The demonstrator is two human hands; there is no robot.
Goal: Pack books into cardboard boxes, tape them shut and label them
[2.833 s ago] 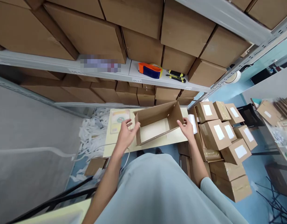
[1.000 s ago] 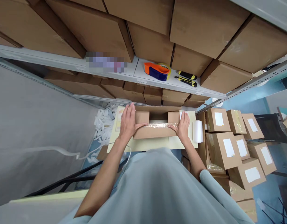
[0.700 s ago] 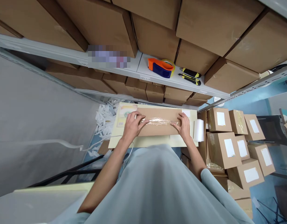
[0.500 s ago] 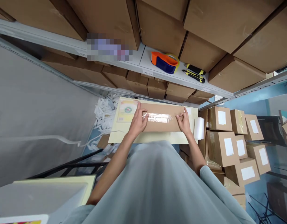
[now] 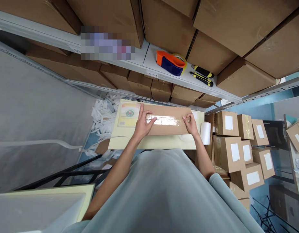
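A flat brown cardboard box point(image 5: 169, 128) lies on a pale yellow table point(image 5: 149, 142), with a strip of clear tape point(image 5: 164, 120) along the seam on its top. My left hand point(image 5: 141, 124) grips the box's left end, fingers along the edge and thumb lying on the tape. My right hand point(image 5: 191, 125) holds the right end with its fingers curled over the top edge. Both forearms reach out from my grey shirt.
An orange and blue tape dispenser point(image 5: 171, 61) and yellow-black utility knives point(image 5: 203, 73) lie on the shelf above. A white roll point(image 5: 204, 132) stands at the table's right edge, beside stacked labelled boxes point(image 5: 234, 145). A printed sheet point(image 5: 128, 113) lies left of the box. White paper strips point(image 5: 103, 113) litter the floor.
The box stood open on its side, then was turned over onto the table so that its taped face is up. My hands moved from its inner walls to its two ends.
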